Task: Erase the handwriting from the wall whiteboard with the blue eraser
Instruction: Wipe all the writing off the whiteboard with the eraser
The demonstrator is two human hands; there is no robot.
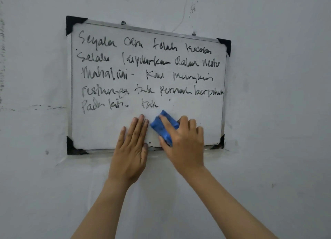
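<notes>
Five lines of black handwriting [148, 70] cover the whiteboard [100, 131] on the wall [277, 95]. Below them the right hand [184, 143], fingers [167, 121] clamped, presses the blue eraser [163, 127] on the board, its long axis running upper-left to lower-right. Beside it the left hand [131, 152] lies flat, fingers straight and nearly together.

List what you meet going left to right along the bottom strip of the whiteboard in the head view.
Bottom-left black corner cap → left hand, flat on the whiteboard → blue eraser → right hand, gripping the eraser → bottom-right black corner cap.
</notes>
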